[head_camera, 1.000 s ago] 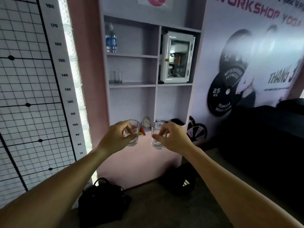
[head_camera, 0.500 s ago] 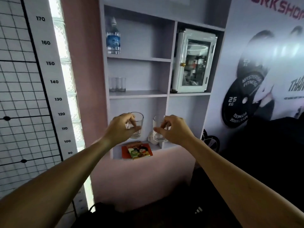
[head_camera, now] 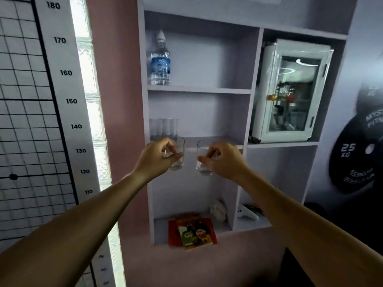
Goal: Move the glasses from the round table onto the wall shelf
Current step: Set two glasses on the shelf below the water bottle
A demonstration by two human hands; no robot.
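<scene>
My left hand [head_camera: 156,157] grips a clear drinking glass [head_camera: 178,160] by its side. My right hand [head_camera: 224,160] grips a second clear glass [head_camera: 202,157] the same way. Both glasses are upright and held in the air side by side, just in front of and slightly below the front edge of the middle wall shelf [head_camera: 215,140]. Two more clear glasses [head_camera: 163,129] stand on that shelf at its far left, right above my left hand. The round table is out of view.
A water bottle [head_camera: 159,62] stands on the shelf above. A small glass-door cabinet [head_camera: 290,94] fills the right compartment. A red booklet [head_camera: 192,230] and small white objects [head_camera: 219,210] lie on the bottom shelf. A height chart [head_camera: 62,100] covers the left wall.
I have come closer to the shelf unit and both hands have lifted their glasses from bottom-shelf height up to the middle shelf's edge.
</scene>
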